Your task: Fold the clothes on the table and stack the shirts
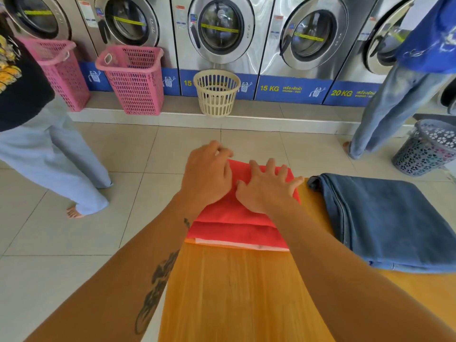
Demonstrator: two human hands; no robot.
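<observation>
Pressing red shirt [237,218]: both hands' spread fingers [271,169].

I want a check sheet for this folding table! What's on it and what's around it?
Surface: orange wooden table, near part bare.
Job's things: folded red shirt at the far left edge; folded jeans to its right.
Clutter: nothing seen.
Hands: left hand and right hand flat on the shirt.
Cables: nothing seen.
Surroundings: washing machines, pink baskets, cream basket, grey basket, two people standing.
</observation>
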